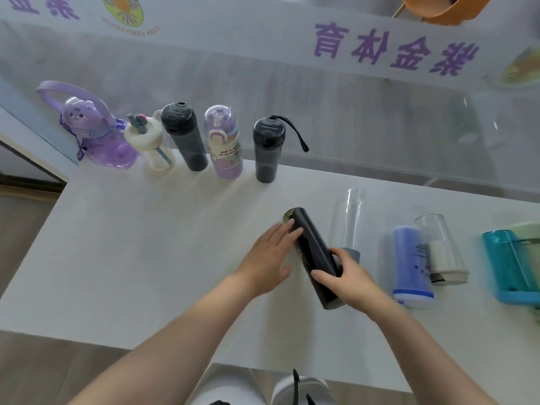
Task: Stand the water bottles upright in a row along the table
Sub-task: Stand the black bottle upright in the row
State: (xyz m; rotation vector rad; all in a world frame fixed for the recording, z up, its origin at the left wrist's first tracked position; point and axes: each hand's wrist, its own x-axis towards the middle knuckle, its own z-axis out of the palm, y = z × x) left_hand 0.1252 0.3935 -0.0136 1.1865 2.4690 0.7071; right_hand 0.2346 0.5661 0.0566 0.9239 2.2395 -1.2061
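Observation:
A black bottle (311,247) lies tilted on the white table (146,244), its base end pointing away from me. My right hand (347,276) is wrapped around its near end. My left hand (268,258) rests with spread fingers against its left side. Several bottles stand upright in a row along the far edge: a purple bear bottle (96,133), a white straw bottle (149,144), a dark grey bottle (184,135), a lilac printed bottle (225,144) and a second dark grey bottle (267,150) with a wrist strap.
To the right, bottles lie on their sides: a clear one (349,220) with a grey cap, a blue one (410,264), a clear one (442,249) with a white band, and a teal one (511,264). A glass wall with purple lettering runs behind the table.

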